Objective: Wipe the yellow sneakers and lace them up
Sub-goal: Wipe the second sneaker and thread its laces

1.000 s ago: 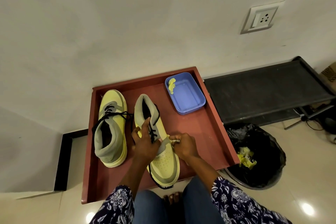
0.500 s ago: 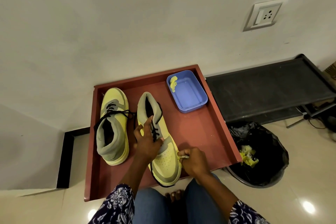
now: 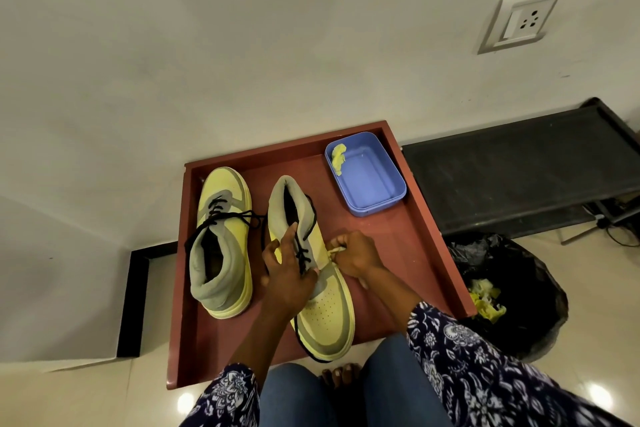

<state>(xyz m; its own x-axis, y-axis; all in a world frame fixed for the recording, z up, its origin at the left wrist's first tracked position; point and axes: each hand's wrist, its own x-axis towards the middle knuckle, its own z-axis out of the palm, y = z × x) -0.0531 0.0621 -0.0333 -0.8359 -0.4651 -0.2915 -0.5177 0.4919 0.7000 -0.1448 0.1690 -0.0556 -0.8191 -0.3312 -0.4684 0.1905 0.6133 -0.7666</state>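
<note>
A: So what sort of place is this?

B: Somebody's home, looks like. Plain painted wall (image 3: 242,45) with a wall socket (image 3: 521,19), glossy tiled floor (image 3: 606,288), a bin with a black liner (image 3: 519,288) down in the corner.

A: And that dark thing?

B: Low black rack (image 3: 519,163) against the wall. Ordinary house stuff, really.

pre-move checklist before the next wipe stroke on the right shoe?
1. Left hand steadies right shoe: ok.
2. Right hand pinches wipe: ok.
3. Wipe touching the shoe's side: ok.
4. Shoe fully on tray: not ok, toe overhangs the near edge.
5. Wipe clean enough: cannot tell.
6. Left shoe laces tied: not ok, loose.
</note>
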